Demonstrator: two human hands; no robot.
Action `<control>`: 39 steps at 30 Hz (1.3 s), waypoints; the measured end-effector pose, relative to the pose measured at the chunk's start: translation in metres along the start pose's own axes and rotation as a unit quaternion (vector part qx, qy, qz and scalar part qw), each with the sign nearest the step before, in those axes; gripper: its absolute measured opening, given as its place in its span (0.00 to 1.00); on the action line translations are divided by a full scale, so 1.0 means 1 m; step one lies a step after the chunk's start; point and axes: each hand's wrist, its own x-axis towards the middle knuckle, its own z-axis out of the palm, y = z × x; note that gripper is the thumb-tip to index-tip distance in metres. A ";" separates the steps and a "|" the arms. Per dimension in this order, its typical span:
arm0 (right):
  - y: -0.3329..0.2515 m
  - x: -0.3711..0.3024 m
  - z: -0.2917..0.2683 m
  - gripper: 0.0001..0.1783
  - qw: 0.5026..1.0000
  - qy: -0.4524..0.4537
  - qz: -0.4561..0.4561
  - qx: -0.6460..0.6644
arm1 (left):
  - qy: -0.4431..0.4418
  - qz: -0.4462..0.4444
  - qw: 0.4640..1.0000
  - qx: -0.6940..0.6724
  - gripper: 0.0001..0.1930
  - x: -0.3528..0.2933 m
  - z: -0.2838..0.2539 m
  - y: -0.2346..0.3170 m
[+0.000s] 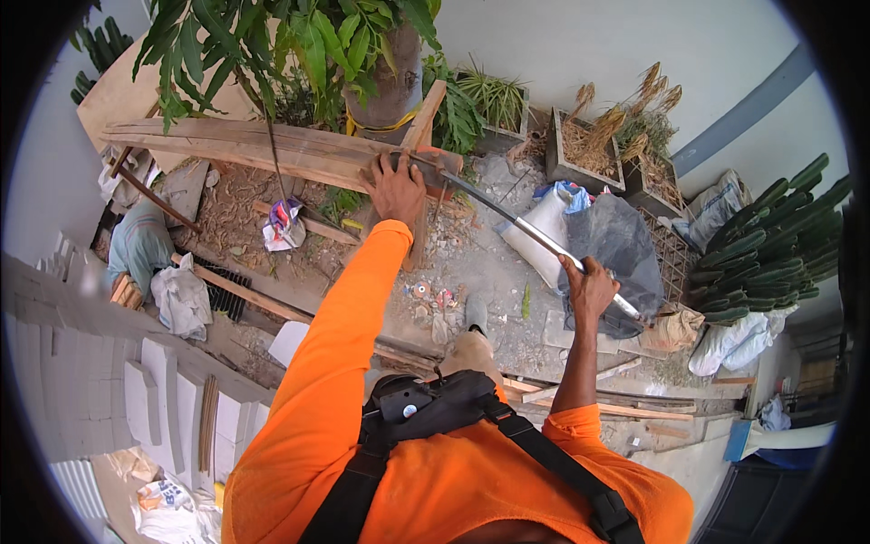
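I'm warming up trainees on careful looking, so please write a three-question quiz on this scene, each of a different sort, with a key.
1. Multiple choice: what is the right hand gripping?
A) a sack
B) a metal bar
C) a planter

2. True or false: the left hand is nearer the trunk than the right hand is.

3. Fill in the blank: the left sleeve reaches the ____, while the right sleeve stops higher up the arm.

Key: 1. B; 2. True; 3. wrist.
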 end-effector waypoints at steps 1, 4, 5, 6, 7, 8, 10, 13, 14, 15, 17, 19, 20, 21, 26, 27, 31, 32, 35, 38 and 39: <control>-0.008 -0.013 -0.003 0.38 0.999 -0.015 0.032 -0.007 | 0.006 0.002 1.000 -0.007 0.23 0.004 -0.001 -0.001; 0.009 0.016 -0.002 0.44 1.000 -0.024 0.005 0.001 | -0.017 0.012 1.000 -0.020 0.23 0.002 -0.003 0.003; 0.017 0.024 -0.004 0.45 0.999 -0.043 -0.003 -0.001 | -0.040 0.013 0.999 -0.017 0.24 0.000 -0.005 0.004; 0.023 0.027 -0.002 0.45 0.999 -0.046 -0.010 0.001 | -0.057 0.013 0.998 -0.012 0.25 0.003 -0.006 0.003; 0.028 0.030 0.000 0.44 0.999 -0.048 -0.017 0.002 | -0.046 0.013 0.999 -0.021 0.24 0.004 -0.006 0.005; 0.024 0.039 0.007 0.44 0.998 -0.052 -0.034 0.009 | -0.031 0.007 0.999 -0.022 0.23 0.005 -0.004 -0.001; 0.028 0.043 0.015 0.43 0.998 -0.051 -0.040 0.025 | -0.024 0.005 0.999 -0.022 0.23 0.002 -0.002 -0.005; 0.031 0.037 0.013 0.41 0.996 -0.086 -0.019 0.012 | -0.026 0.020 0.999 -0.035 0.23 -0.002 -0.004 -0.003; 0.024 0.038 0.010 0.40 0.995 -0.101 -0.010 0.009 | -0.035 0.014 0.999 -0.026 0.23 -0.001 -0.004 -0.005; 0.020 0.034 0.009 0.39 0.996 -0.083 -0.018 0.017 | -0.043 0.007 0.999 -0.017 0.24 0.000 -0.003 -0.006; 0.016 0.019 0.004 0.38 0.998 -0.047 -0.027 0.030 | -0.056 0.001 0.998 -0.004 0.24 0.000 -0.001 -0.006; 0.010 0.012 0.002 0.37 0.998 -0.045 -0.018 0.029 | -0.064 0.001 0.998 0.004 0.24 0.000 -0.001 -0.008; 0.010 0.015 0.000 0.36 0.999 -0.040 -0.014 0.028 | -0.069 0.005 0.998 -0.001 0.25 0.001 -0.001 -0.006; 0.013 0.016 0.000 0.36 0.999 -0.035 -0.015 0.031 | -0.075 0.008 0.997 -0.006 0.25 0.001 -0.002 -0.004; 0.011 0.025 0.003 0.38 0.997 -0.048 -0.025 0.048 | -0.067 0.010 0.998 -0.009 0.25 0.004 0.001 -0.009; 0.014 0.024 0.002 0.39 0.997 -0.046 -0.025 0.050 | -0.072 0.013 0.997 -0.011 0.25 0.004 0.001 -0.007; 0.015 0.013 -0.002 0.39 0.998 -0.039 -0.006 0.041 | -0.076 0.025 0.997 -0.021 0.25 0.004 -0.003 -0.001; 0.012 0.008 -0.001 0.39 0.999 -0.024 -0.002 0.047 | -0.074 0.026 0.997 -0.019 0.24 0.005 -0.002 -0.003; 0.001 -0.015 -0.001 0.39 0.998 0.015 0.022 0.050 | -0.080 0.025 0.996 -0.013 0.24 0.005 -0.002 -0.003; -0.032 -0.053 -0.014 0.38 0.996 0.063 0.058 0.014 | -0.100 0.016 0.995 -0.008 0.23 0.004 -0.005 -0.007; -0.048 -0.071 -0.021 0.37 0.994 0.073 0.080 0.025 | -0.097 0.022 0.995 -0.010 0.23 0.004 -0.003 -0.012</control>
